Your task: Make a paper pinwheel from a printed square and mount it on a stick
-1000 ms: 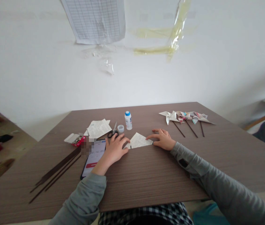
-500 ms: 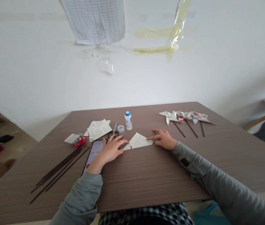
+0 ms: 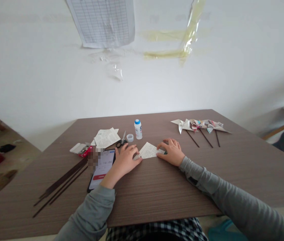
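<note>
A printed sheet of paper (image 3: 148, 150), folded to a triangle, lies on the table with its point away from me. At its left corner, my left hand (image 3: 125, 158) has thumb and fingers closed on the paper. My right hand (image 3: 172, 152) pinches the right corner, thumb near the folded edge. Just beyond my left hand are scissors (image 3: 122, 142) with dark handles and a small clear cap (image 3: 130, 137). A white glue bottle (image 3: 138, 130) with a blue top stands behind the paper. Beside my left wrist a phone (image 3: 101, 172) shows a timer.
Several printed paper sheets (image 3: 107, 138) lie at the back left, near an open red-and-white box (image 3: 83, 149) of small items. Dark sticks (image 3: 63, 180) lie at left. Three paper pinwheels (image 3: 184, 125) on sticks rest at back right. A wall (image 3: 142, 93) stands behind the table.
Both hands have drawn in toward the paper's lower corners, and their fingers have curled from spread to pinching. My left hand has shifted right, uncovering more of the phone.
</note>
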### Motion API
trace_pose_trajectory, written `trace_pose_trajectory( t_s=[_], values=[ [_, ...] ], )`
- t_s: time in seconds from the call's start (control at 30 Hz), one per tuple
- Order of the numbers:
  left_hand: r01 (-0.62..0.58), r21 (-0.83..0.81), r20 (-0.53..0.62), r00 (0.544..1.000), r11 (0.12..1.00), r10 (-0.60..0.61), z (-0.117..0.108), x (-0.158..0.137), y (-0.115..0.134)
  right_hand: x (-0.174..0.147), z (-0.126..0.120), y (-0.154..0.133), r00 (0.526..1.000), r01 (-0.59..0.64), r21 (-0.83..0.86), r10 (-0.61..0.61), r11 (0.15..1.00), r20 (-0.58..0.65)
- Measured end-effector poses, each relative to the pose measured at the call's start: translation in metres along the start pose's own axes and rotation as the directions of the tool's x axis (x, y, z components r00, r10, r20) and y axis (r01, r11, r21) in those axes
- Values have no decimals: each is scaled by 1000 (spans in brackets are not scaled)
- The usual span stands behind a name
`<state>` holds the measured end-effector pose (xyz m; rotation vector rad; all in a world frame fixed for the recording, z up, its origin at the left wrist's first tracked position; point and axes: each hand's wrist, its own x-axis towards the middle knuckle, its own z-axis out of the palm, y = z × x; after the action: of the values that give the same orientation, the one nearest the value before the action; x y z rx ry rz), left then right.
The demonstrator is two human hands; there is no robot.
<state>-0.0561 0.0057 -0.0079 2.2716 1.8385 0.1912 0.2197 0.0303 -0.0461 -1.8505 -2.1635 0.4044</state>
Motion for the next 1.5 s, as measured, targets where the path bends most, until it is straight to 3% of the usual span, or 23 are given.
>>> trace_pose_trajectory(
  t_s=[0.23,0.87,1.5],
  values=[
    [30,45,-103,994,999,-25,11,0,23,-1,9,-15,1000,-16,-18,15,1000,-21],
    [118,64,-76,991,991,-113,6,1,38,-3,2,-33,994,-103,-13,104,995,21],
    [42,-5,-51,998,999,-42,10,3,2,6,-6,6,999,-37,42,35,998,40]
  ],
)
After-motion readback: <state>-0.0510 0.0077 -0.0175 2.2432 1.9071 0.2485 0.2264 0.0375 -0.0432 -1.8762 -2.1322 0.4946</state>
